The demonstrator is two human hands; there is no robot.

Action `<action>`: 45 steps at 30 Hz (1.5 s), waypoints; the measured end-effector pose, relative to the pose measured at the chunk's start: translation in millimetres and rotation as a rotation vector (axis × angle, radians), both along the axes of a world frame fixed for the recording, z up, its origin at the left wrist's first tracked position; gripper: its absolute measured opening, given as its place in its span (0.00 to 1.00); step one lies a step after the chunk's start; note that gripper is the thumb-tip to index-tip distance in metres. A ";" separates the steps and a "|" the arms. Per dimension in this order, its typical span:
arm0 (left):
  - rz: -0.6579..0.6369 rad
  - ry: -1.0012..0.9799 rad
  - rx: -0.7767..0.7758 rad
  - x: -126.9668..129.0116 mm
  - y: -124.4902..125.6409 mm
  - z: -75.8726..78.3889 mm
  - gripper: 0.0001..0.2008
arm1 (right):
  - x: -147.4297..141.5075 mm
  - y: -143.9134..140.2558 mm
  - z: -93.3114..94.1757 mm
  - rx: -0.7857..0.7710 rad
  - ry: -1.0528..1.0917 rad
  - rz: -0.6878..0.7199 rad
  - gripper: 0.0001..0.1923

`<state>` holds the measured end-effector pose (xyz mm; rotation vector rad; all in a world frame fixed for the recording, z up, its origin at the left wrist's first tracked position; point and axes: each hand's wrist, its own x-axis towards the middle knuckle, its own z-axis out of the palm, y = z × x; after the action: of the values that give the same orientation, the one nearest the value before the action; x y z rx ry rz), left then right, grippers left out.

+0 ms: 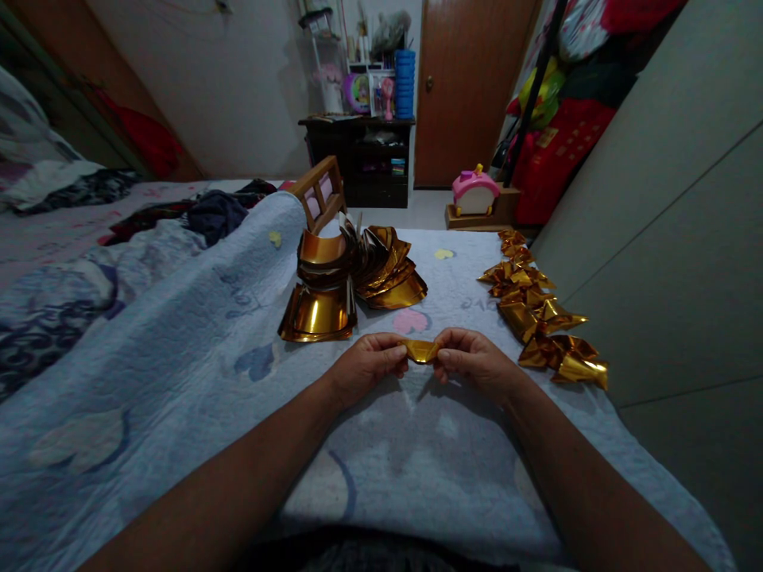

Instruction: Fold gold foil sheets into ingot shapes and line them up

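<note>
A small folded piece of gold foil paper (pixel 422 352) is stretched between my two hands, just above the quilt. My left hand (pixel 377 357) pinches its left end, and my right hand (pixel 466 357) pinches the right end. Beyond my hands lie stacks of curved gold foil sheets (pixel 322 311), some fanned out to the right. Along the right edge of the bed runs a row of folded gold foil pieces (pixel 540 318) with pointed ends, resting against each other.
A pale blue quilt (pixel 238 445) with heart patterns covers the bed. Its raised fold is on the left, beside crumpled clothes (pixel 214 213). A light cabinet (pixel 673 222) borders the right side. A wooden frame (pixel 325 191) and a pink toy (pixel 475 193) stand past the bed's far end.
</note>
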<state>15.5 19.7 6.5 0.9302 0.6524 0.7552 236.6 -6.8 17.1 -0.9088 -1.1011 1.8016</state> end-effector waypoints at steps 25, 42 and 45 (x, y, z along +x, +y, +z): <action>0.004 0.003 -0.008 0.5 1.5 0.5 0.18 | -2.4 1.9 -4.9 0.037 -0.033 -0.034 0.16; 0.020 0.023 0.046 0.7 3.0 -7.3 0.17 | -5.2 0.2 -0.8 0.043 -0.116 -0.042 0.17; 0.024 0.031 0.045 0.7 3.1 -8.3 0.17 | -5.1 -0.4 1.2 0.058 -0.152 -0.056 0.17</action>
<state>16.2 22.8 -1.9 0.9786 0.6769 0.7804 231.5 -7.2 18.3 -1.0453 -1.2043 1.6690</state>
